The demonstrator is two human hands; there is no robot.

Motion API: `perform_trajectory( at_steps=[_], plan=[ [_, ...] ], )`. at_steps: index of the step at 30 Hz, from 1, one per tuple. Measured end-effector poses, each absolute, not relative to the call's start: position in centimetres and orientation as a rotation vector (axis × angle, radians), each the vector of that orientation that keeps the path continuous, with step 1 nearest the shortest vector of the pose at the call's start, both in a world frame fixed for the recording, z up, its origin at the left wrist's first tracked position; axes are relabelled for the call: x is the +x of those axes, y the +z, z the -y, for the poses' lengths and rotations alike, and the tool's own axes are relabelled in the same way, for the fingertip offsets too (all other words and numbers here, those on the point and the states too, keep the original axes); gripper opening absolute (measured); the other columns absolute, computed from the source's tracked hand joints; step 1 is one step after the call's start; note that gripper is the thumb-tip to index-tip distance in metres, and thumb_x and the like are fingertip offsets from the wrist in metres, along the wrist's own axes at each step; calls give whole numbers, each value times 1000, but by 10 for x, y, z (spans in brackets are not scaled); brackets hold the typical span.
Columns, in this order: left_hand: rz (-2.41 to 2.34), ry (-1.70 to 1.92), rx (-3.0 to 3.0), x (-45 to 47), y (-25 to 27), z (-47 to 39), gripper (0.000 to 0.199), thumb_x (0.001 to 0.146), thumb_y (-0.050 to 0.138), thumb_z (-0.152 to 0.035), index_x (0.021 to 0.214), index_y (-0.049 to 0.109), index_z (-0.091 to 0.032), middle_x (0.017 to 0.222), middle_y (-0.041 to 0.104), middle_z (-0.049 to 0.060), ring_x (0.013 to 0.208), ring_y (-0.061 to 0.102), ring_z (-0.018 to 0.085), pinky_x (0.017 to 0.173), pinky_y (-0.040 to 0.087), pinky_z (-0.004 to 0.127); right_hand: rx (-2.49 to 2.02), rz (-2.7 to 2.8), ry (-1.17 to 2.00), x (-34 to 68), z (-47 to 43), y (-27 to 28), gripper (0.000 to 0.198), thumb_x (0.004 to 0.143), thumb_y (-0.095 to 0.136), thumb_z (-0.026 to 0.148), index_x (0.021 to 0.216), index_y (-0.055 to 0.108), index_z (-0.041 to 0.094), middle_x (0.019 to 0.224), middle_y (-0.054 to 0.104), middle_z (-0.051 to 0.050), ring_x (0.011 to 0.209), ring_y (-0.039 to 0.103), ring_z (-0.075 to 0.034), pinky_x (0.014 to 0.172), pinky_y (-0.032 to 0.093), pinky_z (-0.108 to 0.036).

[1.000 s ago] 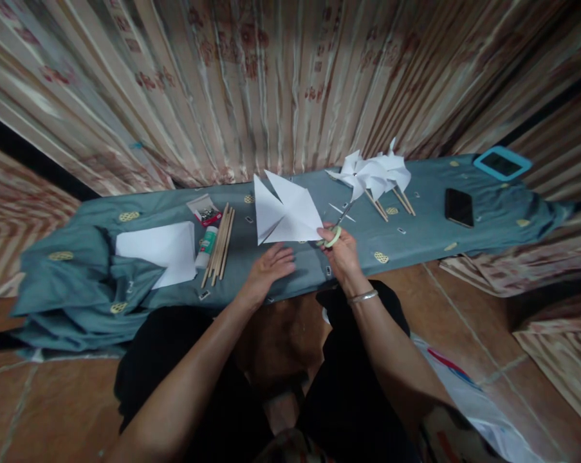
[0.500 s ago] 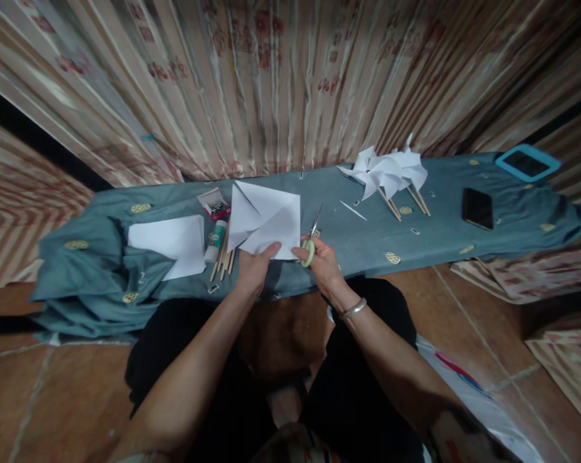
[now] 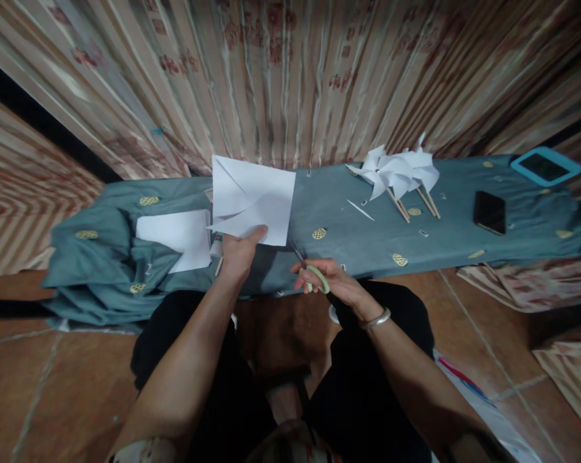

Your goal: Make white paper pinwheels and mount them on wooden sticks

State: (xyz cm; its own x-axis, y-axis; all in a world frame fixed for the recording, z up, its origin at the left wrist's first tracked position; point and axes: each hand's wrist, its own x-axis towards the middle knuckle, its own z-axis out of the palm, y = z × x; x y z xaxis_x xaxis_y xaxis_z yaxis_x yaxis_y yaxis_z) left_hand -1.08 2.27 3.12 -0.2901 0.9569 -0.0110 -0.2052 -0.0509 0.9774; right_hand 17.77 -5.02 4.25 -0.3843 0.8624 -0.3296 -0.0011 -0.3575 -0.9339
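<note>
Right hand [image 3: 338,281], grasping green-handled scissors [image 3: 318,278], now lies drawn back from the sheet's corner; left hand [image 3: 239,257] pinches the lower edge of the white paper sheet [image 3: 271,202], slit from two corners, above the bench. Beyond its right edge, patterned cloth [image 3: 329,206] leaves room towards the pinwheels [image 3: 399,172].

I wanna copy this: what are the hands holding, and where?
Left hand: the white paper, by its near edge. Right hand: the scissors, by their green handles.

Left hand [image 3: 237,254] pinching — right hand [image 3: 337,279] apart, fingers [image 3: 320,263] curled.
</note>
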Motion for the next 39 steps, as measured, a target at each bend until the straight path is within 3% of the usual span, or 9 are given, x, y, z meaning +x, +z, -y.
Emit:
perform_trajectory(
  at_steps=[7,25,39],
  plan=[
    [-1230,1442,893,-6,30,-19,58,52,82,-26,108,66,-16,95,74,8,89,70,24,86,54,37,-1155,1303,1864,180,55,44,44,71,74,56,89,70,15,64,67,0,54,56,-9,51,43,-21],
    [-1263,1379,967,-4,28,-14,50,52,83,-28,98,67,-16,90,74,6,97,68,25,90,53,37,-1138,1369,1821,179,52,45,44,73,72,56,87,70,15,65,66,-1,54,55,-9,51,45,-23],
    [-1239,1375,950,-4,28,-15,53,52,83,-28,101,67,-18,93,74,7,98,68,26,91,53,39,-1170,1266,1838,178,53,39,43,65,81,50,90,73,16,59,65,2,50,55,-7,49,45,-20]
  ],
)
